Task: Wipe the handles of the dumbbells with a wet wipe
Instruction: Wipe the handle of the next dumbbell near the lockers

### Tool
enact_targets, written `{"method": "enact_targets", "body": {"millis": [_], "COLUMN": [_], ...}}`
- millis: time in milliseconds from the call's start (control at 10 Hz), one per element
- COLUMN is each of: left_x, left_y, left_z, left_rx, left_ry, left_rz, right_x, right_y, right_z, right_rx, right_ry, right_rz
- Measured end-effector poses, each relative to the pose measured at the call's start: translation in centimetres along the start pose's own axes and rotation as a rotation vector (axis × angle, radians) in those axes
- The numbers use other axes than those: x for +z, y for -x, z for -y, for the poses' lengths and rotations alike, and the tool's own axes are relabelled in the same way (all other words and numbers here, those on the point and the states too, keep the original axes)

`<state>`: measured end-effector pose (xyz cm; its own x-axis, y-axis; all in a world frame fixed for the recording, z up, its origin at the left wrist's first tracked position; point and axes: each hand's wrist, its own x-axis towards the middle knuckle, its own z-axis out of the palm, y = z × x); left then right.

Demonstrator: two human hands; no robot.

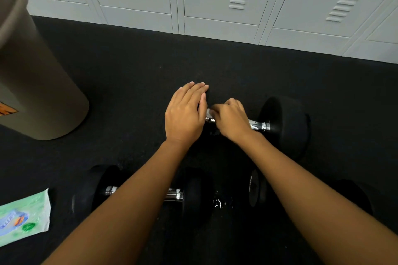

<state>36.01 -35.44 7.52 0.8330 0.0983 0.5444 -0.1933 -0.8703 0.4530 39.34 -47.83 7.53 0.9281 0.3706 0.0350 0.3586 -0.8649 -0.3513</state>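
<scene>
Fingers of our right hand [231,118] curled round the wipe [209,112] and pressed it on the dumbbell handle [257,124]. Our left hand [185,114] lay flat and loose, just left of it.

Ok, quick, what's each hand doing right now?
Left hand: open, fingers straight, at the far dumbbell's left end.
Right hand: closed on the wipe around its handle.

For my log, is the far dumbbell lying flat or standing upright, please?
Lying flat: far dumbbell, handle running sideways over the floor.
</scene>
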Motion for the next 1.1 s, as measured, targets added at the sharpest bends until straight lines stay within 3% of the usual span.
{"method": "enact_targets", "body": {"millis": [100, 300, 500, 800, 1000, 1100], "left_x": [0.0, 0.2, 0.2, 0.2, 0.2, 0.1], "left_y": [0.0, 0.0, 0.0, 0.0, 0.1, 0.1], "left_z": [0.1, 0.2, 0.3, 0.3, 0.2, 0.0], "left_rx": [0.000, 0.003, 0.005, 0.005, 0.000, -0.005], "left_ry": [0.001, 0.009, 0.011, 0.016, 0.014, 0.012], "left_rz": [-0.001, -0.013, -0.011, -0.018, -0.022, -0.012], "right_x": [0.1, -0.7, -0.6, -1.2, -0.6, -0.3], "right_y": [-1.0, 0.8, -2.0, -1.6, 1.1, 1.2], "right_z": [-0.3, -0.9, -0.8, -1.7, -1.5, -1.8], "right_rx": [0.036, -0.047, 0.123, 0.095, -0.146, -0.109], "right_ry": [0.003, -0.042, -0.083, -0.042, -0.010, -0.034], "right_rz": [0.076, 0.029, 0.353, 0.322, -0.022, -0.116]}}
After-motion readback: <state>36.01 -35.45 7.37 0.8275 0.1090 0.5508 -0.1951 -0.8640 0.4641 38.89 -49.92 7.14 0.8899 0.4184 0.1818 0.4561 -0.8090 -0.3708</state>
